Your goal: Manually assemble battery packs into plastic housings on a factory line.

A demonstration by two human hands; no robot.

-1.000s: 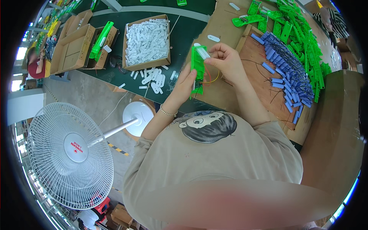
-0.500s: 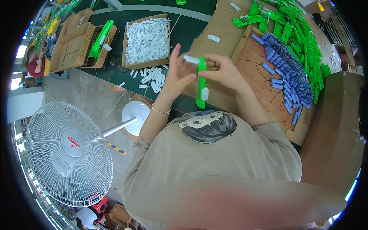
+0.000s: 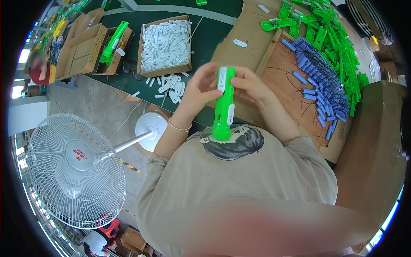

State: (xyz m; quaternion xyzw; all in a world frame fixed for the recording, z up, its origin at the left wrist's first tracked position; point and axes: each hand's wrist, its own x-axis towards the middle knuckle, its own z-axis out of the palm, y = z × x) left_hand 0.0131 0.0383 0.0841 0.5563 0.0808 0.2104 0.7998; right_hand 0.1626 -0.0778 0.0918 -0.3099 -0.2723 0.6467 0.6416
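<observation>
A green plastic flashlight housing [image 3: 221,126] stands out in front of my chest, its flared end toward me. My left hand [image 3: 200,89] grips its far part from the left, thumb against a long white strip [image 3: 222,80] that lies along the housing. From the right, my right hand [image 3: 253,87] holds the same end, thumb on the edge and fingers partly hidden behind. A small white oval tab [image 3: 230,114] sticks out at the housing's right side. Left of my hands, loose white plastic pieces [image 3: 173,88] are scattered at the table's edge.
A carton full of white pieces [image 3: 165,45] stands beyond my left hand, near an open brown box [image 3: 81,51]. At right, blue cylindrical cells with wires [image 3: 319,77] lie on a wooden board [image 3: 280,73]; green housings [image 3: 338,47] pile behind. A white fan [image 3: 77,167] stands at left.
The housing has turned from edge-on to broad face up, and its flared end has come nearer my chest. My left fingers, spread before, have closed around it.
</observation>
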